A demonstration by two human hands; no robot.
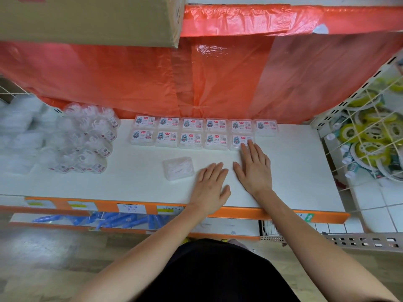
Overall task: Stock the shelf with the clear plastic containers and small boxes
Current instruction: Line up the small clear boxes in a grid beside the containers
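Two rows of small clear boxes with printed labels [192,132] line the back of the white shelf [294,171]. My right hand [254,168] lies flat on the shelf, its fingertips touching the rightmost box of the front row [238,139]. My left hand [210,188] rests flat beside it, fingers straight, holding nothing. One clear box lying label-down [178,168] sits alone just left of my left hand. A cluster of round clear plastic containers [89,138] stands at the shelf's left end.
Orange plastic sheeting [218,73] hangs behind the shelf and a cardboard box [87,18] sits above at the left. A wire basket of yellow-green tape rolls [370,138] hangs at the right. Orange price rail [152,209] edges the shelf; blue items lie below.
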